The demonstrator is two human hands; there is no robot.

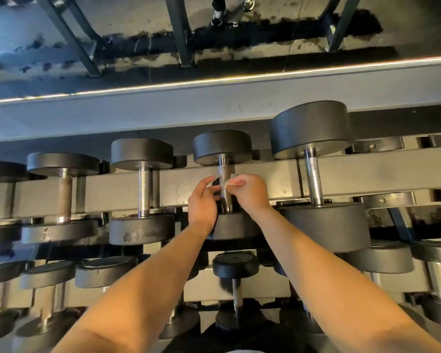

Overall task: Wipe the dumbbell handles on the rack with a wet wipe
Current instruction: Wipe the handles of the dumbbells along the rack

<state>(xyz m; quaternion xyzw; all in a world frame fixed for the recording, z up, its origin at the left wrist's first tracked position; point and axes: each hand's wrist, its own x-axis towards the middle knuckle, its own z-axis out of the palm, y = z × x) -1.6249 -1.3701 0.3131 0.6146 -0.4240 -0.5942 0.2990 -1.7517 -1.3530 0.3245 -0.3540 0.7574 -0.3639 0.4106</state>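
Dumbbells fill the rack in front of you, and both your hands meet at the knurled handle of the one at the centre of the upper row. Your right hand pinches a small white wet wipe against the handle's right side. Your left hand sits just left of the handle, fingers loosely curved toward it, holding nothing you can make out.

Single head-worn view, looking steeply down, close above the dumbbell rack
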